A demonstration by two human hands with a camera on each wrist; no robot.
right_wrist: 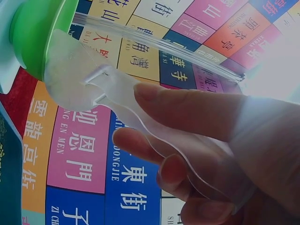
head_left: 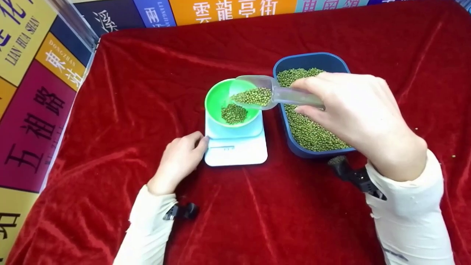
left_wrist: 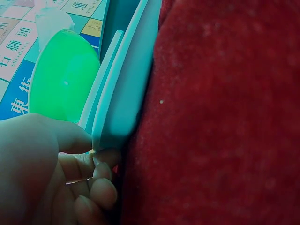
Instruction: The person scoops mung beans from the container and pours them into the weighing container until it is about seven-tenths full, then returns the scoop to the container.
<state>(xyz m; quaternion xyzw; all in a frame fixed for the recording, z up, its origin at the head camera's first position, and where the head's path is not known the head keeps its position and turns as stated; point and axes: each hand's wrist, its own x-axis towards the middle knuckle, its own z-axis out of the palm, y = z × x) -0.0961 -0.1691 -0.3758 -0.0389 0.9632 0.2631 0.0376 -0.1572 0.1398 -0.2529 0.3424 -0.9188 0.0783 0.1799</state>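
My right hand (head_left: 357, 106) grips the handle of a clear plastic scoop (right_wrist: 154, 122), thumb along one side and fingers curled round the other. Green mung beans (head_left: 259, 96) lie in the scoop, whose mouth is over a bright green bowl (head_left: 215, 101). A small heap of beans (head_left: 234, 114) sits in that bowl. Under the bowl is a white kitchen scale (head_left: 243, 154) with a small display. At the scale's left edge, my left hand (head_left: 182, 156) holds the rim between thumb and curled fingers, as the left wrist view (left_wrist: 105, 157) shows close up.
To the right of the scale stands a deep blue container (head_left: 289, 141) holding many mung beans, partly hidden by my right hand. Wrinkled red velvet cloth (head_left: 220, 217) covers the table. A few stray beans (head_left: 453, 156) lie on it at the right. Boards with lettering (head_left: 31, 121) border the table.
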